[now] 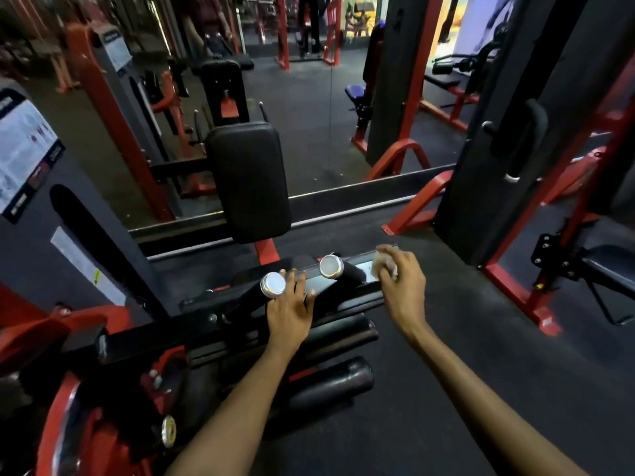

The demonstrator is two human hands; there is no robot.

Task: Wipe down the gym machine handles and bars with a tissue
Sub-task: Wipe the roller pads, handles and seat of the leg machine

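Right hand [402,286] has its fingers curled round a crumpled tissue [385,266], pressing it on the flat black bar [364,271] just right of the far chrome-capped handle [331,266]. Left hand [290,307] is relaxed, fingers straight and spread, resting on the near handle [273,285] (holding nothing). Further out there's a black pad [249,180] standing upright behind the bar. The placard [25,149] on the left has print and diagrams, too blurry to read.
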